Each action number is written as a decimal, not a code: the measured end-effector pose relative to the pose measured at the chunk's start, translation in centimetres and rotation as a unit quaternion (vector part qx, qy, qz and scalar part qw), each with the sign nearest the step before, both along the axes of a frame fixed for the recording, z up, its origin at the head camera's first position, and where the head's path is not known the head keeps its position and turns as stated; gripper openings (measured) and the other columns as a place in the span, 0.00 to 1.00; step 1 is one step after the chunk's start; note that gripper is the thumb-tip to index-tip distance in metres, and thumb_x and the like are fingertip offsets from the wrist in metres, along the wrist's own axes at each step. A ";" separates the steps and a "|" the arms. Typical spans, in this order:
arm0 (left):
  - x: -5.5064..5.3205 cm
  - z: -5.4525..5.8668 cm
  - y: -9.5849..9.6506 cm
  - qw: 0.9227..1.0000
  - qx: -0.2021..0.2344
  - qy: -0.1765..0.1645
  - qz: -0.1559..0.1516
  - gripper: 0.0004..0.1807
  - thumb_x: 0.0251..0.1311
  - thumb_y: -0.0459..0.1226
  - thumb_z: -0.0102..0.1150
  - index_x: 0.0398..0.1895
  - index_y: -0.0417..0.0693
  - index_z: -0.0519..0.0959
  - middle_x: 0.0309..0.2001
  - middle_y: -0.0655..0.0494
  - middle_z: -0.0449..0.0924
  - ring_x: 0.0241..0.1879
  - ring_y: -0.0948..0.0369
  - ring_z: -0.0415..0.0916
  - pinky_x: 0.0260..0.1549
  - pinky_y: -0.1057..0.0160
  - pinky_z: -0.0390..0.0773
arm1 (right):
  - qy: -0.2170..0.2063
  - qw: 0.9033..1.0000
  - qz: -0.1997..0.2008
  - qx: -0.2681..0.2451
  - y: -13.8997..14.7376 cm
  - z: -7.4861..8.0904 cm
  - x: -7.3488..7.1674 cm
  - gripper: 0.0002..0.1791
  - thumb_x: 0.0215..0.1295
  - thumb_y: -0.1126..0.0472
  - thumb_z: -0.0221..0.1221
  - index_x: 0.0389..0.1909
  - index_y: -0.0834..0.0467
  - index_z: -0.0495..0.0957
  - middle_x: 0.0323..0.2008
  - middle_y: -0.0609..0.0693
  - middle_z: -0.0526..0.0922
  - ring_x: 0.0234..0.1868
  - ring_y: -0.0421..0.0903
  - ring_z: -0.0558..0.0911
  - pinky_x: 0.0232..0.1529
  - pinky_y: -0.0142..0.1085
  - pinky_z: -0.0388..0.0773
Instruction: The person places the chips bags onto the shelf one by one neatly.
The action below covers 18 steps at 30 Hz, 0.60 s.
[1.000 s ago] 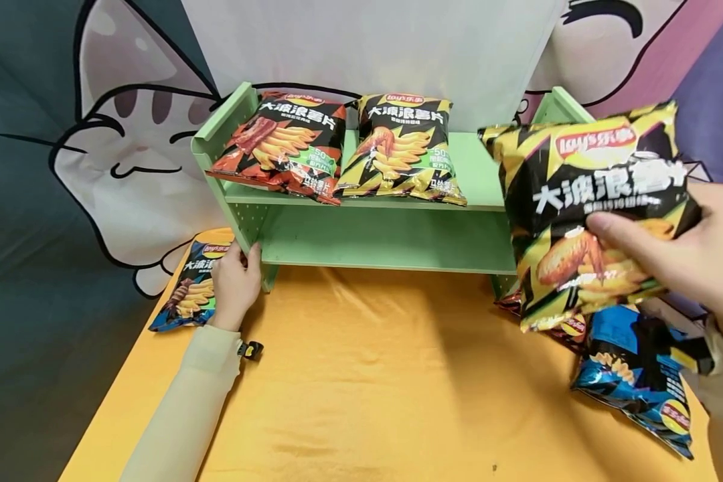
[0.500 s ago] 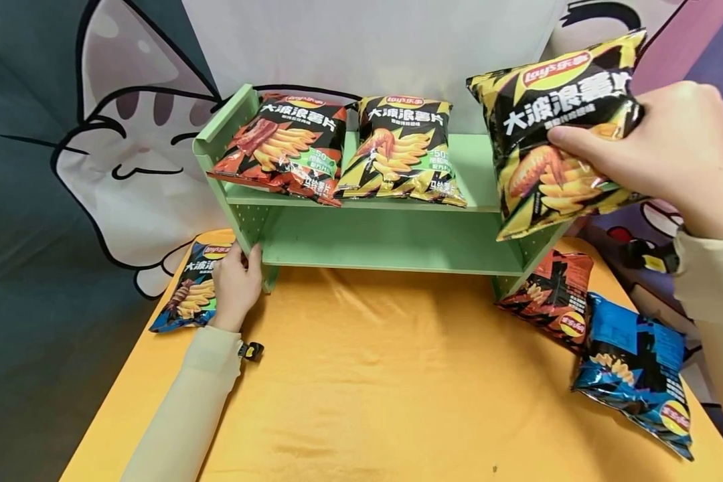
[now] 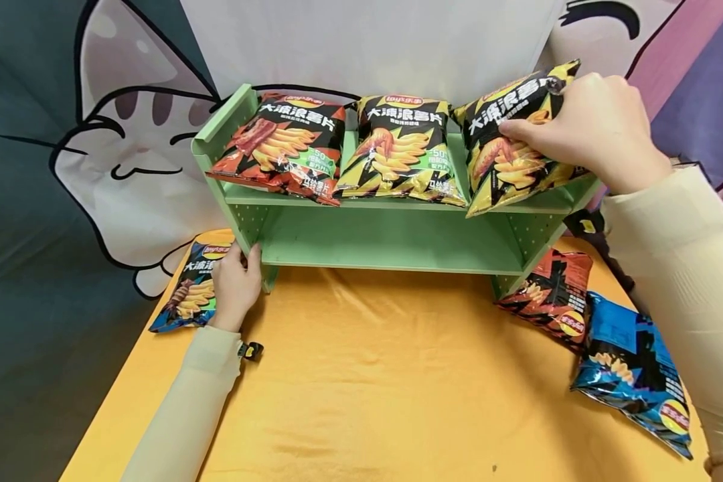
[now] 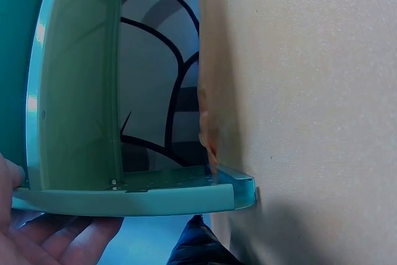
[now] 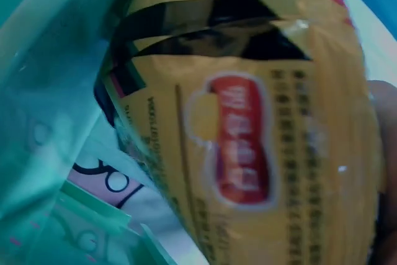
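Observation:
My right hand (image 3: 602,130) grips a black and yellow bag of chips (image 3: 506,157) by its right side, tilted at the right end of the top shelf. Its yellow back fills much of the right wrist view. Beside it on that shelf sit another black and yellow chip bag (image 3: 400,150) and a red and black chip bag (image 3: 286,144). My left hand (image 3: 236,281) holds the lower left side panel of the green shelf rack (image 3: 391,241). In the left wrist view, the thumb lies on one side of the panel's edge and the fingers on the other.
A blue chip bag (image 3: 187,294) lies left of the rack, partly behind my left hand. On the right, a red chip bag (image 3: 554,294) and a blue chip bag (image 3: 635,375) lie back side up on the yellow tablecloth (image 3: 373,375). The rack's lower shelf holds nothing.
My right hand has carried the black and yellow chip bag up, then left and down onto the right end of the top shelf. The left hand stays on the rack's side.

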<state>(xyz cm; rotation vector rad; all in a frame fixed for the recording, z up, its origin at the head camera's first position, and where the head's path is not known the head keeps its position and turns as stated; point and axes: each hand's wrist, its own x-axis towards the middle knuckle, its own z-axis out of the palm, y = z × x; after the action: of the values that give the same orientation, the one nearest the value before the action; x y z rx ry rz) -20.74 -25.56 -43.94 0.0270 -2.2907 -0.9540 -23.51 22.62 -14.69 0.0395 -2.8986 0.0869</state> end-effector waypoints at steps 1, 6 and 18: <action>0.1 0.0 0.1 1.000 0.002 -0.001 0.000 0.18 0.77 0.46 0.52 0.47 0.39 0.82 0.25 0.40 0.82 0.22 0.47 0.74 0.24 0.54 0.66 | -0.007 1.000 0.000 0.002 0.0 -0.1 -0.3 0.43 0.60 0.20 0.52 0.19 0.60 0.67 0.16 0.56 0.71 0.29 0.61 0.74 0.22 0.46 0.66; 0.3 0.1 0.3 1.000 0.002 -0.006 0.002 0.20 0.77 0.48 0.52 0.49 0.39 0.82 0.28 0.40 0.85 0.24 0.47 0.78 0.26 0.54 0.69 | -0.040 0.999 -0.004 0.006 -0.1 -0.4 -1.6 0.44 0.60 0.18 0.49 0.22 0.60 0.68 0.19 0.57 0.73 0.31 0.61 0.75 0.24 0.47 0.69; 1.4 0.8 0.5 1.000 0.007 -0.012 -0.001 0.20 0.77 0.47 0.52 0.51 0.38 0.82 0.31 0.38 0.86 0.26 0.45 0.80 0.27 0.53 0.71 | -0.080 0.996 -0.037 0.025 -0.7 -1.6 -2.5 0.60 0.67 0.21 0.30 0.64 0.78 0.60 0.53 0.84 0.73 0.54 0.77 0.73 0.56 0.65 0.60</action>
<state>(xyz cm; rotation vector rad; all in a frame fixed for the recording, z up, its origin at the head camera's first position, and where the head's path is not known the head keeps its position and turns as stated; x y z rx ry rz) -19.29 -25.10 -43.12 0.0427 -2.3056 -0.9761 -26.03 21.93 -16.34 -0.0680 -3.0574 0.0060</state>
